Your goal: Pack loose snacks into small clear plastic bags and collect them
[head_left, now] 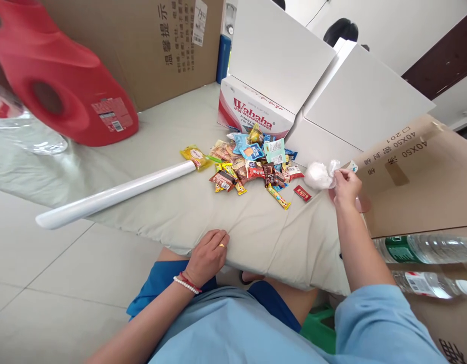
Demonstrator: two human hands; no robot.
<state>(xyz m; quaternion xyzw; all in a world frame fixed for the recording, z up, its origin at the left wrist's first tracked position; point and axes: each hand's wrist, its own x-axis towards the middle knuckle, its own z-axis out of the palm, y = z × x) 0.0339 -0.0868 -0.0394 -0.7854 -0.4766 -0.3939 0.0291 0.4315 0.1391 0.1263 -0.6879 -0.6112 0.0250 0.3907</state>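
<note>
My right hand (345, 188) pinches the edge of a crumpled clear plastic bag (320, 175) just right of a pile of small snack packets (252, 164). My left hand (207, 255) rests on the near edge of the cloth-covered surface (172, 202), fingers curled down with nothing visible in them; it wears a ring and wrist beads. A small red packet (302, 192) lies between the pile and my right hand.
A white tube (115, 194) lies left of the pile. A red jug (58, 76) and brown cardboard box (153, 45) stand far left. A Wahaha carton (252, 111) and white boxes (354, 96) stand behind. Another cardboard box (415, 177) and water bottles (426, 250) are right.
</note>
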